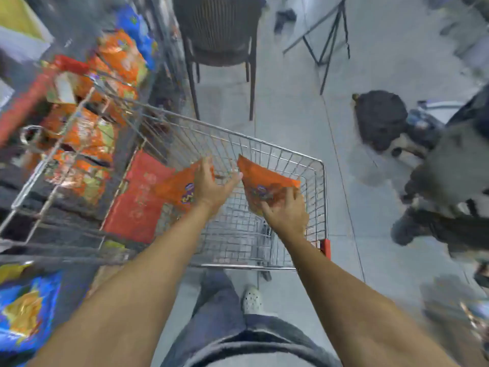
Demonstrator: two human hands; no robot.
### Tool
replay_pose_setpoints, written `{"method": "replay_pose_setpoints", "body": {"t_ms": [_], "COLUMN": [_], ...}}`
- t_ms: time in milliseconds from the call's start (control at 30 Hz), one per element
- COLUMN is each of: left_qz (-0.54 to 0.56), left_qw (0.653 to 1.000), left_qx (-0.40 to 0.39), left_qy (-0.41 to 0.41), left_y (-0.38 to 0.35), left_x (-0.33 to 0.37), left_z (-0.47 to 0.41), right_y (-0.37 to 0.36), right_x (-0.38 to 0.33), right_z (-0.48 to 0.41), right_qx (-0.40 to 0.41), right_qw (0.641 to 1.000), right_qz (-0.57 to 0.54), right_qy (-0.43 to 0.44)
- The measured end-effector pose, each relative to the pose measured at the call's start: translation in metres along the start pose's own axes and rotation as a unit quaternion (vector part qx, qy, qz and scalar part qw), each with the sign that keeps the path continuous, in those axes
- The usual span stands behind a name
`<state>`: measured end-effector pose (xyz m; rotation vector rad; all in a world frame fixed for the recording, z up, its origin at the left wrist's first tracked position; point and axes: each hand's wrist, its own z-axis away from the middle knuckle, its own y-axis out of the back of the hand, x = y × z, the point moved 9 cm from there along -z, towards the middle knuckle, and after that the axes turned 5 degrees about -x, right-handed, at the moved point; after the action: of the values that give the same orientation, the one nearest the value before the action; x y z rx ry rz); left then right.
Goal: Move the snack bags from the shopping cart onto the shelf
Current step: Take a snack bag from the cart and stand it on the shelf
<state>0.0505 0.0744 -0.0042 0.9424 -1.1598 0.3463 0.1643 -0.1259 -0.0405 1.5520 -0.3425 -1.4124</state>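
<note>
I see both hands inside the shopping cart (315, 165). My left hand (209, 185) grips one orange snack bag (174, 189), fingers curled over its right edge. My right hand (287, 211) pinches another orange bag (264, 181) at its near edge.

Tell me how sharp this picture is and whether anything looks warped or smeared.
Head view: heavy motion blur smears the shelf bags at left and the dark shapes at right; both hands, left and right, each on an orange snack bag, and the cart are a little clearer; wide-angle distortion bows the cart rim and stretches the forearms; lighting is flat, without strong glare.
</note>
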Motion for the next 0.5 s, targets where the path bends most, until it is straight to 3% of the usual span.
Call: {"method": "replay_pose_setpoints", "body": {"t_ms": [200, 300, 500], "left_qz": [0.037, 0.028, -0.005], "left_qw": [0.971, 0.952, 0.92], "left_qx": [-0.187, -0.257, -0.36], "left_qy": [0.141, 0.162, 0.155], "left_y": [-0.078, -0.105, -0.155], "left_x": [-0.085, -0.121, -0.157], "left_z": [-0.034, -0.054, -0.074], "right_y": [-0.046, -0.068, -0.121], "right_x": [0.07, 0.106, 0.14], "right_z": [-0.028, -0.043, -0.066], "right_qx": [-0.022, -0.022, -0.138], "right_qw": [0.979, 0.966, 0.944], "right_qz": [-0.169, -0.202, -0.232], "right_qy": [-0.111, -0.163, -0.189]}}
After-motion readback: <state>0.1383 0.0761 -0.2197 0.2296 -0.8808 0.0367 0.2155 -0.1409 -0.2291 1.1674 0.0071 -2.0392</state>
